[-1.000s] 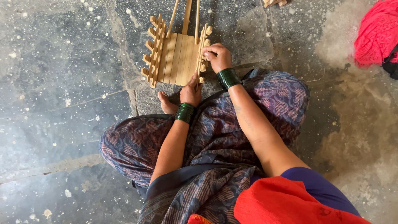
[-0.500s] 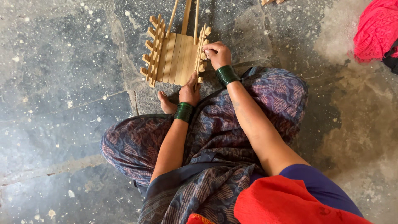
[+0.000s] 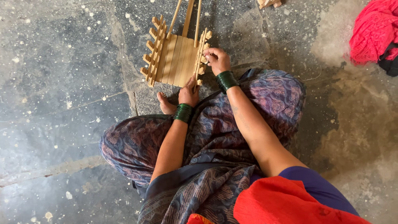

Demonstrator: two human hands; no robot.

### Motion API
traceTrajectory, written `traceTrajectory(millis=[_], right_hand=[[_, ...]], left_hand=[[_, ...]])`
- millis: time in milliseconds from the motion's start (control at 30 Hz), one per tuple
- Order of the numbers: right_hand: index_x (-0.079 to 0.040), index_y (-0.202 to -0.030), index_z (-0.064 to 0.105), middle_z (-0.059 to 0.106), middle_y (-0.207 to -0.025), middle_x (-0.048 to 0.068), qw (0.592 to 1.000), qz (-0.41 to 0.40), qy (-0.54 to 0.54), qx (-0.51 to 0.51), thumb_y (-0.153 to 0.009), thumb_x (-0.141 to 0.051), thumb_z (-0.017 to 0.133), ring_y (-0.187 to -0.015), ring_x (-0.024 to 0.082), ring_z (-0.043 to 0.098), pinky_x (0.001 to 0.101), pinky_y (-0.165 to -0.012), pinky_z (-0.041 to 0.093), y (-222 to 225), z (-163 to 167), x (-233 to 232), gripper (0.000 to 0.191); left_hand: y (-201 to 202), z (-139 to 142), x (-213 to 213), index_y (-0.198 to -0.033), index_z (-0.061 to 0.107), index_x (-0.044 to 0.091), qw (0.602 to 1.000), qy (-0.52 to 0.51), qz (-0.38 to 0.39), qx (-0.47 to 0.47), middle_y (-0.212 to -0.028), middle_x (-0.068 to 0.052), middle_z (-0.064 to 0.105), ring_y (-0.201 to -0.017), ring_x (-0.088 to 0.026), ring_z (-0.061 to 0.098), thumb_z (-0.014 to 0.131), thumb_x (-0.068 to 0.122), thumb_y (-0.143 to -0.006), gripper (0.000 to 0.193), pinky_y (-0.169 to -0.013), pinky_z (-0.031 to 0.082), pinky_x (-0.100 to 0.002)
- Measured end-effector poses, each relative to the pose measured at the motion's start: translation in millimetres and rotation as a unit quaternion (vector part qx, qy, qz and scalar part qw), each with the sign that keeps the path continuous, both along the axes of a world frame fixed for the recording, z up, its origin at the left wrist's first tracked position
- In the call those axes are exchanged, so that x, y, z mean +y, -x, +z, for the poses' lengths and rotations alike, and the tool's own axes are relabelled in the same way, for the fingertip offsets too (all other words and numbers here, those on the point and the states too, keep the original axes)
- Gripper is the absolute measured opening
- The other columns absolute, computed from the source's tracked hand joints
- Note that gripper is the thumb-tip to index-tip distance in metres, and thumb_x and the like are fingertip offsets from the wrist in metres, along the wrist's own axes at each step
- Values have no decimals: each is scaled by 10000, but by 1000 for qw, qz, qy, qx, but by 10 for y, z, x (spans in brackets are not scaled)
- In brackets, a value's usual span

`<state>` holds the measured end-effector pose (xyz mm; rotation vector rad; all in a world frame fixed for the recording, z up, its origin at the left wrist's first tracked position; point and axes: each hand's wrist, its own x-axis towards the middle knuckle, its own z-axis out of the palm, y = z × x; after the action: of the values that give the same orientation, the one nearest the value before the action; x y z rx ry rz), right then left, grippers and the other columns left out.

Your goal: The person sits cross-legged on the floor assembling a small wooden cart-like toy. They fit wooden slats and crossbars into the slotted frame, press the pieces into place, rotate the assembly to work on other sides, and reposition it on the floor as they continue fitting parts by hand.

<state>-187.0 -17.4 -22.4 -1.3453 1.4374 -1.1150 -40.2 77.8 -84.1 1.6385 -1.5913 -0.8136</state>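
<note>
Right hand (image 3: 217,59) pinches the right toothed rail of the wooden slat frame (image 3: 176,58); left hand (image 3: 188,93) presses its near edge. Uneven pressure could pop slats loose.

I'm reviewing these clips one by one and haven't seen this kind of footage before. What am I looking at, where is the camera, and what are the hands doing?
There is no machine here. A camera on a person's head looks down at their own lap and arms as they sit cross-legged on a speckled stone floor. In front of them lies a small wooden slat frame, flat boards with notched side rails and thin sticks poking out the far end. The left hand touches its near edge; the right hand pinches the right rail. Both wrists wear green bangles. A pink cloth lies at the upper right.
</note>
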Motion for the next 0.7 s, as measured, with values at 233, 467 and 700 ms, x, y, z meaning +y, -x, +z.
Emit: traceTrajectory(millis=[233, 467, 700], right_hand=[[-65, -1082, 733, 749, -1073, 29, 1000, 1, 25, -9, -937, 46, 661, -907, 95, 722, 250, -672, 618, -7, -74, 26, 197], [-48, -1010, 757, 718, -988, 55, 993, 14, 111, 48, -898, 69, 699, -845, 126, 728, 268, -724, 613, -4, -78, 104, 171], [-63, -952, 800, 718, -935, 83, 972, 40, 157, 169, -867, 52, 737, -812, 191, 732, 301, -750, 621, -21, -5, 66, 156]], left_hand=[[44, -4, 22, -1533, 436, 151, 1000, -8, -15, -4, -1403, -199, 602, -1134, -409, 662, 641, 63, -890, 680, -925, 562, -464], [125, 24, 0, -1530, 424, 138, 1000, 3, 13, -19, -1452, -238, 536, -1167, -434, 624, 616, 12, -844, 723, -940, 539, -481], [112, -64, -55, -1514, 429, 120, 1000, 12, -2, -12, -1395, -215, 589, -1180, -417, 632, 644, 55, -857, 694, -967, 537, -465]])
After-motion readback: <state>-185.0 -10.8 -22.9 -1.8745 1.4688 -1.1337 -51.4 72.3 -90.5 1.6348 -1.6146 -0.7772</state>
